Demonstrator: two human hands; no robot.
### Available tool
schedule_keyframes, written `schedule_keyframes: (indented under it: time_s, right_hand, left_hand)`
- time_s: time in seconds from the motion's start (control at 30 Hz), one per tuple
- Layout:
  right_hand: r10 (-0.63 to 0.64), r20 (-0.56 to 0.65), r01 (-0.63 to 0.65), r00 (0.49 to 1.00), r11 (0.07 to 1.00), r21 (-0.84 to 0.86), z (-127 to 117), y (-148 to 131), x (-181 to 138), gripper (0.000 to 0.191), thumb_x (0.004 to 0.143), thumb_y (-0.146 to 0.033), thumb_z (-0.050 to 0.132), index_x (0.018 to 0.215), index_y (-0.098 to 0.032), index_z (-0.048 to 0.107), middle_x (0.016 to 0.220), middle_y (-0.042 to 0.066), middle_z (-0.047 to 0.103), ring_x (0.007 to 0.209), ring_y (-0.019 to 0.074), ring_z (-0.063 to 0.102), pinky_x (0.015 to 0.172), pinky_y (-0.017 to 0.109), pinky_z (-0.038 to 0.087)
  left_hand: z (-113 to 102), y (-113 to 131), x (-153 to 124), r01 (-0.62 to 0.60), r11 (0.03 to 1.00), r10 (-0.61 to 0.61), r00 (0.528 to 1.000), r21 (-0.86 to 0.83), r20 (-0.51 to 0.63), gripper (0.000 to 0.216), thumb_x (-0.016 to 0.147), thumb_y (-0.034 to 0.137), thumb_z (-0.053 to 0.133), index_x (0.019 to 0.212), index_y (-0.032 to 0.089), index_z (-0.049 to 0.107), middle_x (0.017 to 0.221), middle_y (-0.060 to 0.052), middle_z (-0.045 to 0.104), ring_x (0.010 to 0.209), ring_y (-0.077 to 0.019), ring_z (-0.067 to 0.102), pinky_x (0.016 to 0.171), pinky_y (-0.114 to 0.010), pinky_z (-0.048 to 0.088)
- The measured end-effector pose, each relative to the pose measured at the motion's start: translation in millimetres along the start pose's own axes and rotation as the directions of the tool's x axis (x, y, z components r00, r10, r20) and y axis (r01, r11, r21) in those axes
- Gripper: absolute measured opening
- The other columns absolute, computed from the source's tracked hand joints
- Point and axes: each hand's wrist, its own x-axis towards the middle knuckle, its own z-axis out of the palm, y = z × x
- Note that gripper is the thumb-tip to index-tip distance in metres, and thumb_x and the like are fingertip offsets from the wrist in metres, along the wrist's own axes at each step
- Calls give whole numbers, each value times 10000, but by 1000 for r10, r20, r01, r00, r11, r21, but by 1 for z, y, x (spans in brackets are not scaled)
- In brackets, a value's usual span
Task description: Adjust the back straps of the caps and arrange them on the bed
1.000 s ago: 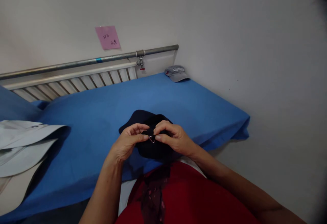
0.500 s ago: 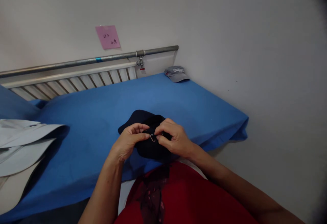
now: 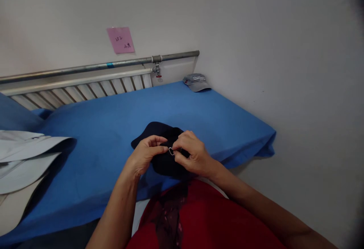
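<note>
A dark navy cap (image 3: 156, 130) lies at the near edge of a blue-sheeted bed (image 3: 119, 124), its brim pointing left. Both hands pinch its back strap, where a small metal buckle (image 3: 171, 151) shows between the fingertips. My left hand (image 3: 145, 158) grips the strap from the left with thumb and forefinger closed. My right hand (image 3: 192, 154) holds the strap and buckle from the right, fingers curled over the cap.
A grey cap (image 3: 196, 82) sits at the bed's far corner by the white wall. A metal pipe (image 3: 99, 66) and white radiator (image 3: 79, 90) run behind the bed. A pink note (image 3: 120, 39) hangs above. White sheets (image 3: 25, 162) lie at left. My red garment (image 3: 204, 218) is below.
My right hand has shifted slightly left and up over the buckle, closing in on my left hand. The cap stays where it was on the bed.
</note>
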Motion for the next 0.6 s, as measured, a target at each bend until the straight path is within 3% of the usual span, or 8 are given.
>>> schedule_keyframes:
  time_s: [0.2, 0.6]
  right_hand:
    - [-111, 77, 122, 991, 980, -157, 2, 0, 1, 128, 745, -77, 510, 723, -191, 562, 615, -9, 539, 709, 164, 476, 719, 339, 347]
    - [-78, 106, 93, 991, 984, -150, 0, 1, 3, 128, 743, -88, 498, 757, -201, 557, 632, -7, 535, 698, 165, 491, 726, 344, 354]
  left_hand:
    - [3, 0, -1, -6, 1000, 6, 1000, 16, -11, 286, 554, 142, 783, 826, 166, 696, 729, 17, 639, 690, -97, 554, 674, -236, 404]
    - [6, 1, -1, -33, 999, 34, 999, 23, -33, 289, 540, 144, 793, 809, 159, 690, 698, 28, 596, 665, -92, 523, 650, -231, 387]
